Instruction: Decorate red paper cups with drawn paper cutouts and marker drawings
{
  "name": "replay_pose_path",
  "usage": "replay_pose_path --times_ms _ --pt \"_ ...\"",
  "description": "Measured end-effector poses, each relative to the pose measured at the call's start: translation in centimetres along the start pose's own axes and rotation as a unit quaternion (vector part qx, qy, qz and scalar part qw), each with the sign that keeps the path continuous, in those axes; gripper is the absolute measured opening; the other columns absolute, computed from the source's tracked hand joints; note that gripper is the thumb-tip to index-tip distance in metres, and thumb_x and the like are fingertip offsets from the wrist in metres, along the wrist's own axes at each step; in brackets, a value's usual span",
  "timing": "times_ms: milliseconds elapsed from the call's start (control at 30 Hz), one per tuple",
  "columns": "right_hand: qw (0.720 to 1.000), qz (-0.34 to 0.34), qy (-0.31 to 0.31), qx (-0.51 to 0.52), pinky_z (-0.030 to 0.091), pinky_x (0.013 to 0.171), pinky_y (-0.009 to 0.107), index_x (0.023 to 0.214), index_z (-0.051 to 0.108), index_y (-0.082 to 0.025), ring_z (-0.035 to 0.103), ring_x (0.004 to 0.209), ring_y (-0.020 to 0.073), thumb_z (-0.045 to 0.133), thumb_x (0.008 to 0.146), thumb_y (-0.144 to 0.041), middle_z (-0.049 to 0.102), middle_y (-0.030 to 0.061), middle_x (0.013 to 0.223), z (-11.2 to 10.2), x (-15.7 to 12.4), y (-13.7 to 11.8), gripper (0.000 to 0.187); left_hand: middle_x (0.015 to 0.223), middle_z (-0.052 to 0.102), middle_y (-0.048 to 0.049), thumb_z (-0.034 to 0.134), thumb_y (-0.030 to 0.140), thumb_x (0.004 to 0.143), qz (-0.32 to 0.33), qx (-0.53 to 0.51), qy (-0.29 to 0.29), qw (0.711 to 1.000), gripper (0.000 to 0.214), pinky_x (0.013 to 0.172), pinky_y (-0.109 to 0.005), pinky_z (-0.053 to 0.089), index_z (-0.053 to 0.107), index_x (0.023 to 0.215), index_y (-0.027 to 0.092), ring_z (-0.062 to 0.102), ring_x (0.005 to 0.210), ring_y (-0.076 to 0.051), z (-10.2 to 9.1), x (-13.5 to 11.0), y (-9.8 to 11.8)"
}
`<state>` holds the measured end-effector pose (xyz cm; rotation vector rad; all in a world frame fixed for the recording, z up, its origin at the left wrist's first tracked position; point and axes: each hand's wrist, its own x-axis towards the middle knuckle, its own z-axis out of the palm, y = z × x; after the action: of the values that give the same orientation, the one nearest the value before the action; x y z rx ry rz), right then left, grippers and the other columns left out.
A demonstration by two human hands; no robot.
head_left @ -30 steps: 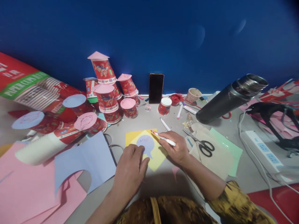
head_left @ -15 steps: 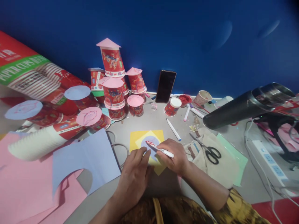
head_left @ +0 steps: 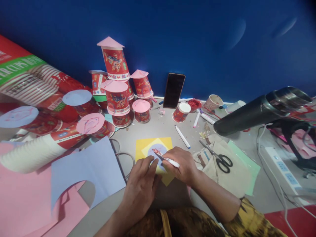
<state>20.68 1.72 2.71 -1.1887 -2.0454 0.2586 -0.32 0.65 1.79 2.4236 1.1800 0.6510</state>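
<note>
My right hand (head_left: pixel 181 168) grips a white marker pen (head_left: pixel 172 161) with a red tip end. The pen's tip is at a pale blue paper disc (head_left: pixel 150 151), which carries a small red mark. My left hand (head_left: pixel 140 184) lies with fingers stretched out, its fingertips at the disc's lower left edge. Beneath the disc are a pale yellow square of paper (head_left: pixel 168 180) and a brighter yellow sheet (head_left: pixel 139 144). Both hands cover the disc's lower part.
Paper cups (head_left: pixel 117 100) with pink cone tops stand stacked at the back left. A phone (head_left: pixel 174 90) leans on the blue wall. Cut blue paper (head_left: pixel 106 171) lies left. Scissors (head_left: pixel 223 163), a capped marker (head_left: pixel 182 136) and a dark flask (head_left: pixel 247 113) are on the right.
The whole view has shifted slightly, so the cups appear further left. Both hands stay at the disc, and the marker is still in my right hand.
</note>
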Motion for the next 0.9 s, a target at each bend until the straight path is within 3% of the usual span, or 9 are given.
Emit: replay_pose_path --times_ms 433,700,900 --pt "0.999 0.012 0.044 -0.025 0.057 0.074 0.031 0.104 0.071 -0.022 0.076 0.079 0.0197 0.057 0.108 -0.035 0.081 0.0066 0.088 -0.07 -0.11 -0.14 0.019 0.131 0.065 -0.0130 0.060 0.012 0.095 -0.009 -0.004 -0.005 1.000 0.044 0.096 -0.051 0.057 0.056 0.137 0.021 0.061 0.110 -0.031 -0.03 0.00 -0.10" --pt "0.999 0.011 -0.018 -0.028 0.057 0.077 0.031 0.108 0.072 -0.022 0.077 0.083 0.0195 0.057 0.108 -0.036 0.082 0.0065 0.092 0.09 0.16 -0.23 0.021 0.131 0.066 -0.0110 0.060 0.011 0.094 -0.025 -0.009 -0.023 0.999 0.040 0.093 -0.050 0.057 0.061 0.133 0.023 0.061 0.108 -0.030 -0.29 0.31 0.17" --pt "0.999 0.017 0.030 -0.042 0.056 0.075 0.030 0.104 0.072 -0.021 0.076 0.080 0.0193 0.057 0.108 -0.035 0.081 0.0063 0.087 0.09 0.03 -0.16 0.020 0.130 0.066 -0.0128 0.062 0.011 0.093 -0.012 0.009 -0.013 1.000 0.043 0.093 -0.050 0.057 0.060 0.134 0.021 0.062 0.108 -0.031 -0.28 0.29 0.07"
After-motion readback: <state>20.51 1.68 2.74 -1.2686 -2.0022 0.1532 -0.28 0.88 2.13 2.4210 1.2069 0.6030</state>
